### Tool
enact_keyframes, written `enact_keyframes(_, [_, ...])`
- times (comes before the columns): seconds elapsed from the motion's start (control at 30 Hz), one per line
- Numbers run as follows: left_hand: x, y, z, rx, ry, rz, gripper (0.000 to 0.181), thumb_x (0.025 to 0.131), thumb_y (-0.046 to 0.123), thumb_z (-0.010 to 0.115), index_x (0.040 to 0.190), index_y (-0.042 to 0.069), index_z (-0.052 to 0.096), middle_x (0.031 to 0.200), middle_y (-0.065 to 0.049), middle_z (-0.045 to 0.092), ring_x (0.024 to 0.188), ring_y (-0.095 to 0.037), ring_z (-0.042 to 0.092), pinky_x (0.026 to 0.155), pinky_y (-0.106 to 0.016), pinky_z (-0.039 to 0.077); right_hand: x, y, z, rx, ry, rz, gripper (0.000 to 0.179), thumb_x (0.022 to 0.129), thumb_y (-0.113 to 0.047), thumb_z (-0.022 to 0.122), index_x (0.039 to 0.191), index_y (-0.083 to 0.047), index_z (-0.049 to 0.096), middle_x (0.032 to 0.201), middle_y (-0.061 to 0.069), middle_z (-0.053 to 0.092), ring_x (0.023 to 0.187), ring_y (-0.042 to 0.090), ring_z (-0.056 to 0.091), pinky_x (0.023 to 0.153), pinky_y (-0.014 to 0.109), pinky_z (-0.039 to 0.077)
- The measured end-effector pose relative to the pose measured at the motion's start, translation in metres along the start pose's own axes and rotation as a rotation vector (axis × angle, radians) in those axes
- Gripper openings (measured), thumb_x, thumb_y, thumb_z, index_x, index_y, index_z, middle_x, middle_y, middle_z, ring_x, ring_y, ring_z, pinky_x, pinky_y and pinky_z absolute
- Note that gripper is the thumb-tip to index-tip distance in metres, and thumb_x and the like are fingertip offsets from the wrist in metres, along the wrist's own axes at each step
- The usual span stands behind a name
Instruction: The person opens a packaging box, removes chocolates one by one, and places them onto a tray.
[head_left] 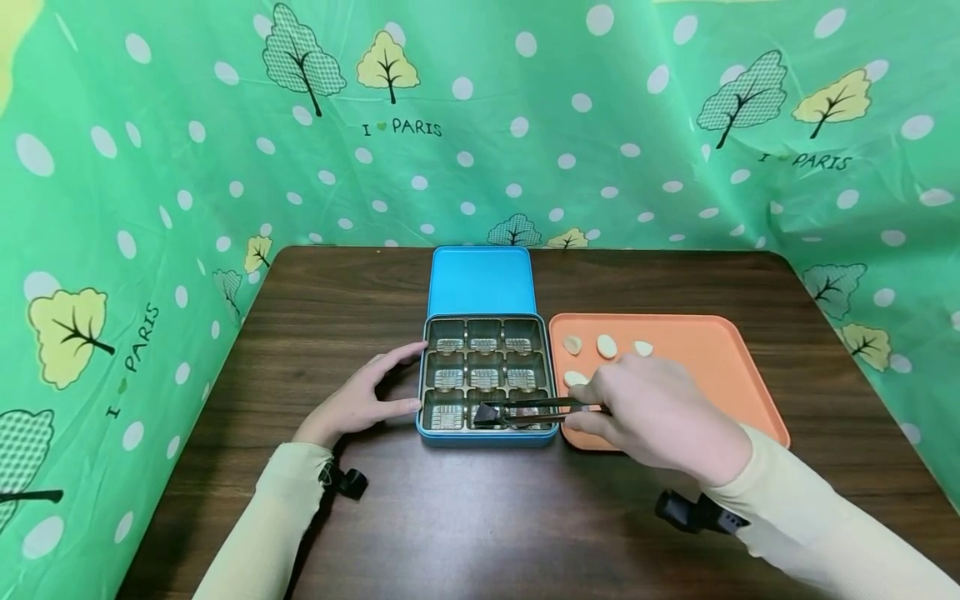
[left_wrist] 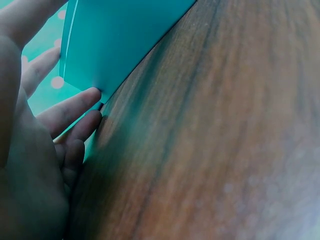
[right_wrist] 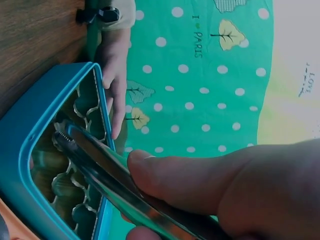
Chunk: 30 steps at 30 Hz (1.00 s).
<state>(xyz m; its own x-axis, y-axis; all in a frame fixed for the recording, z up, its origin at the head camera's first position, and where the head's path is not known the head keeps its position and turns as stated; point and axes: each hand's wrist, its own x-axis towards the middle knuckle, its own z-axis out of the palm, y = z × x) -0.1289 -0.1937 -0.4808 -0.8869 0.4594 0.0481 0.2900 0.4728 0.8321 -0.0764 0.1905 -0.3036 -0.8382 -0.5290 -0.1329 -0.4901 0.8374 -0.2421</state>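
My right hand (head_left: 663, 408) grips dark metal tongs (right_wrist: 107, 177), the thumb pressing along one arm. The tongs' tips lie over the front middle compartment of a blue tin (head_left: 486, 440), whose dark insert is divided into small compartments. At the tips the two arms stand close together, and I cannot tell whether a thing is between them. My left hand (head_left: 363, 398) rests at the tin's left side, thumb and fingers spread, fingertips at its wall. In the left wrist view, its fingertips (left_wrist: 92, 95) meet the tin's side (left_wrist: 125, 40).
The tin's blue lid (head_left: 482, 279) lies opened back behind it. Right of the tin is an orange tray (head_left: 720, 367) with several pale oval pieces (head_left: 606, 346), partly covered by my right hand. A green patterned cloth (head_left: 465, 158) hangs around the brown wooden table (head_left: 345, 300).
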Motion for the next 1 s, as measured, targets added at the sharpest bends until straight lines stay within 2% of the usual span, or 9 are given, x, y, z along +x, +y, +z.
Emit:
enact_keyframes(0.03, [0.0,0.0,0.0,0.0,0.001,-0.001,0.082,0.092,0.036,0.083,0.162,0.038,0.039,0.164,0.005,0.042,0.148,-0.026,0.038,0.119,-0.062,0.03,-0.001,0.002,0.001,0.019,0.002,-0.004,0.008,0.093,-0.037,0.081,0.086,-0.033,0.083,0.119,-0.005,0.078,0.041,0.006,0.039,0.041,0.027,0.024])
enact_keyframes(0.27, [-0.001,-0.003,0.001,0.003,0.0,0.003,0.082,0.093,0.034,0.082,0.162,0.036,0.039,0.164,0.004,0.042,0.149,-0.026,0.037,0.119,-0.062,0.029,-0.004,0.015,0.005,0.083,0.019,-0.022,0.016,0.094,-0.04,0.079,0.102,-0.028,0.086,0.118,-0.004,0.078,0.039,0.006,0.033,0.041,0.027,0.023])
enact_keyframes(0.37, [-0.001,-0.002,0.001,0.003,-0.001,0.007,0.082,0.093,0.034,0.082,0.162,0.035,0.039,0.164,0.004,0.042,0.149,-0.026,0.037,0.12,-0.061,0.029,-0.005,0.019,0.008,0.096,0.025,-0.027,0.028,0.095,-0.042,0.078,0.113,-0.021,0.084,0.084,-0.01,0.078,0.038,0.005,0.031,0.041,0.026,0.022])
enact_keyframes(0.43, [-0.001,-0.001,0.001,0.002,-0.001,0.009,0.082,0.093,0.034,0.083,0.162,0.036,0.039,0.164,0.005,0.042,0.15,-0.025,0.037,0.12,-0.061,0.029,-0.007,0.021,0.009,0.104,0.024,-0.024,0.033,0.096,-0.043,0.077,0.117,-0.019,0.083,0.061,-0.016,0.064,0.038,0.004,0.03,0.041,0.026,0.021])
enact_keyframes(0.5, [-0.001,-0.001,0.001,0.002,-0.001,0.009,0.082,0.093,0.034,0.083,0.162,0.036,0.039,0.164,0.005,0.042,0.15,-0.025,0.037,0.12,-0.061,0.029,-0.008,0.022,0.009,0.114,0.016,-0.017,0.036,0.096,-0.044,0.076,0.119,-0.017,0.082,0.052,-0.02,0.048,0.038,0.004,0.027,0.042,0.025,0.02])
enact_keyframes(0.63, [-0.001,-0.001,0.001,-0.003,-0.001,0.008,0.082,0.093,0.034,0.082,0.162,0.037,0.039,0.165,0.005,0.041,0.15,-0.025,0.036,0.12,-0.062,0.028,-0.01,0.025,0.01,0.154,0.004,0.011,0.04,0.096,-0.044,0.077,0.123,-0.015,0.08,0.064,-0.014,0.065,0.039,0.004,0.024,0.042,0.025,0.019])
enact_keyframes(0.7, [0.0,-0.001,0.001,-0.007,-0.001,0.008,0.082,0.093,0.034,0.082,0.162,0.037,0.039,0.164,0.005,0.041,0.151,-0.025,0.036,0.12,-0.061,0.028,-0.012,0.026,0.009,0.177,0.001,0.024,0.041,0.095,-0.044,0.077,0.123,-0.014,0.08,0.084,-0.007,0.078,0.04,0.004,0.021,0.041,0.025,0.018])
enact_keyframes(0.77, [0.0,-0.001,0.001,-0.007,-0.001,0.008,0.082,0.093,0.034,0.083,0.162,0.038,0.038,0.164,0.005,0.041,0.151,-0.025,0.036,0.12,-0.061,0.028,-0.014,0.027,0.008,0.192,0.004,0.028,0.042,0.095,-0.045,0.077,0.124,-0.014,0.079,0.101,-0.004,0.081,0.041,0.004,0.02,0.041,0.025,0.018])
enact_keyframes(1.0, [0.001,-0.004,0.001,-0.005,-0.001,0.01,0.082,0.093,0.032,0.083,0.162,0.036,0.039,0.164,0.004,0.041,0.151,-0.025,0.036,0.121,-0.061,0.027,-0.023,0.031,0.001,0.169,0.033,0.013,0.036,0.096,-0.046,0.076,0.121,-0.021,0.081,0.067,-0.018,0.065,0.045,0.001,0.032,0.045,0.025,0.025])
